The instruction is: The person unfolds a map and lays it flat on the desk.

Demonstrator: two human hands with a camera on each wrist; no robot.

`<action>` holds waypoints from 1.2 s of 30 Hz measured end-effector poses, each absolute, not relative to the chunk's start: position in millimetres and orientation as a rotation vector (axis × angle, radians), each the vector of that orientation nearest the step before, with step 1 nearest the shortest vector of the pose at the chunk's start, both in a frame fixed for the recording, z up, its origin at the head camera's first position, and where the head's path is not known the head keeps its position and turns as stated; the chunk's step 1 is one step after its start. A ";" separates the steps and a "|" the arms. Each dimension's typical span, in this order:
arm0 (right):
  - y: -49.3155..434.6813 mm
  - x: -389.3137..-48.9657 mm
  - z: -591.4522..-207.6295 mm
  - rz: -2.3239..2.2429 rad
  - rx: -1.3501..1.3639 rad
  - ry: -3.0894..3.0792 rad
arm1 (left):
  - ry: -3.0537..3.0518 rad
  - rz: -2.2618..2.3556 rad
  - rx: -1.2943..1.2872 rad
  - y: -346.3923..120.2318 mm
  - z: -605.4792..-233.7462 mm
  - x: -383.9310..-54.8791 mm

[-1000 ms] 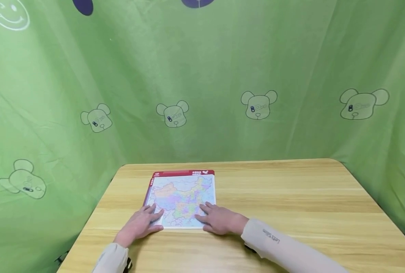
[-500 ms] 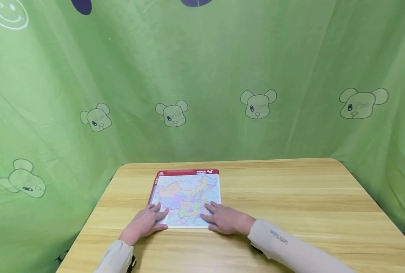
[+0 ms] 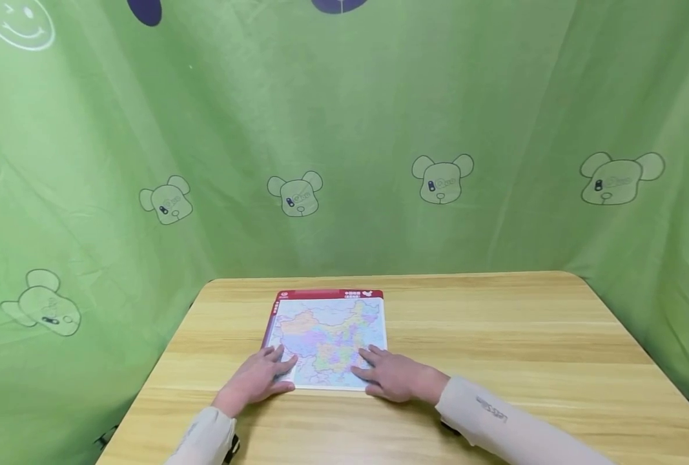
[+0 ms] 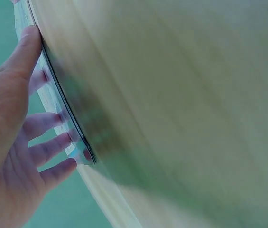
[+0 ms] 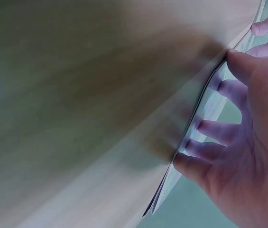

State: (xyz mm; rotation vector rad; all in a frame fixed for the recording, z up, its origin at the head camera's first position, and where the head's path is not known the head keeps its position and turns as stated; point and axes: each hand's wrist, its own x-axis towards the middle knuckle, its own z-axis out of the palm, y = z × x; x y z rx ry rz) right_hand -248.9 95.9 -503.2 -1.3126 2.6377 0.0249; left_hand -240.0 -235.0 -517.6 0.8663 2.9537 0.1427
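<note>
A flat map sheet [image 3: 332,323] with a red border along its top and left lies on the wooden table, coloured regions facing up. My left hand [image 3: 257,378] rests on its near left corner, fingers spread and thumb at the near edge. On the near right corner lies my right hand [image 3: 399,376], its fingers also spread. In the left wrist view, the fingertips of the left hand [image 4: 17,128] touch the glossy sheet [image 4: 60,102]. The right wrist view shows the right hand [image 5: 247,128] with its thumb at the edge and slightly parted layers at the sheet's corner [image 5: 160,194].
The wooden table [image 3: 495,336] has rounded far corners and extends to the right of the sheet. Behind and beside it hangs a green curtain [image 3: 367,116] printed with bear heads. Pale sleeves [image 3: 507,420] cover both forearms.
The map sheet has slid right across the table, with both hands moving along on it. Their spread-finger pose is the same.
</note>
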 end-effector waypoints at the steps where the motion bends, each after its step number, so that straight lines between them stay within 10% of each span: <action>1: 97.5 -248.7 -503.6 0.020 -1.310 2.639 | 2.949 0.146 0.867 -233.6 -517.5 -240.1; 36: 146.9 -239.4 -503.3 -0.119 -1.255 2.654 | 2.903 0.053 0.937 -190.2 -512.4 -240.5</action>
